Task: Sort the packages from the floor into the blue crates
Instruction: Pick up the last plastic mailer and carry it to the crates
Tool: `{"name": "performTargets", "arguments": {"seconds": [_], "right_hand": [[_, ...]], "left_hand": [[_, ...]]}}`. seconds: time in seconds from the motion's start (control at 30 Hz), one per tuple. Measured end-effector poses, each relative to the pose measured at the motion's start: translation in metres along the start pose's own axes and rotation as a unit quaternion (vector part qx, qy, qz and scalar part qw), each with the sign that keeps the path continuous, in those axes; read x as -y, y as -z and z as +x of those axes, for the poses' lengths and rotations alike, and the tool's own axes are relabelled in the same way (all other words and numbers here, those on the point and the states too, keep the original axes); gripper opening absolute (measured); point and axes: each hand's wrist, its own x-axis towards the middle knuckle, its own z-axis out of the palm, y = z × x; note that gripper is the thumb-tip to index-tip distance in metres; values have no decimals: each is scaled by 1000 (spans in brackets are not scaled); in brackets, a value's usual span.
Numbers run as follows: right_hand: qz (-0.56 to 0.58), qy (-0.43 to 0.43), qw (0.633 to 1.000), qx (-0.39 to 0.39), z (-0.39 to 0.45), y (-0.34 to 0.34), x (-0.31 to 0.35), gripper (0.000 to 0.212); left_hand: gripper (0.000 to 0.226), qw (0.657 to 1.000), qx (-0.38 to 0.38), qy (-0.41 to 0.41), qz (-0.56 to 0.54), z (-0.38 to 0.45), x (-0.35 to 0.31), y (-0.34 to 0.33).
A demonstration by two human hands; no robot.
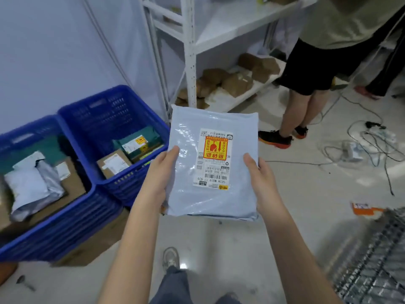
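Note:
I hold a flat pale-blue plastic mailer (190, 189) in front of me, its shipping label with a red and yellow sticker facing up. My left hand (161, 172) grips its left edge and my right hand (260, 178) grips its right edge, thumbs on top. To the left stand two blue crates side by side. The nearer crate (65, 218) holds grey and white bags on brown boxes. The farther crate (114, 106) holds a green box and a brown box with labels.
A white metal shelf (190, 62) with brown parcels stands behind the crates. Another person stands at the right by the shelf (306, 84). Cables and a power strip (355, 150) lie on the floor. A wire cart (377, 260) is at bottom right. An orange package (361, 208) lies nearby.

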Motion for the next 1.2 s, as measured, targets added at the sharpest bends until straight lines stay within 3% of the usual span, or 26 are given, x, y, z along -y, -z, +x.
{"name": "performTargets", "arguments": {"seconds": [0.1, 0.27, 0.47, 0.77, 1.03, 1.2], "right_hand": [[-15, 10, 999, 39, 18, -63, -1, 22], [-25, 20, 995, 96, 48, -157, -1, 20], [-29, 2, 988, 151, 77, -247, -6, 20], [-195, 14, 957, 215, 180, -361, 10, 26], [-177, -33, 935, 306, 307, -484, 11, 22], [-267, -68, 904, 328, 388, -560, -17, 16]], "left_hand": [[37, 999, -47, -11, -11, 18, -13, 55], [25, 998, -55, -31, 24, 51, -40, 147], [29, 996, -87, -4, 26, 89, -57, 224], [26, 989, -142, 30, -15, 187, -76, 286], [22, 974, -221, 43, -31, 313, -123, 332], [27, 960, -264, 95, -1, 411, -133, 365]]}}
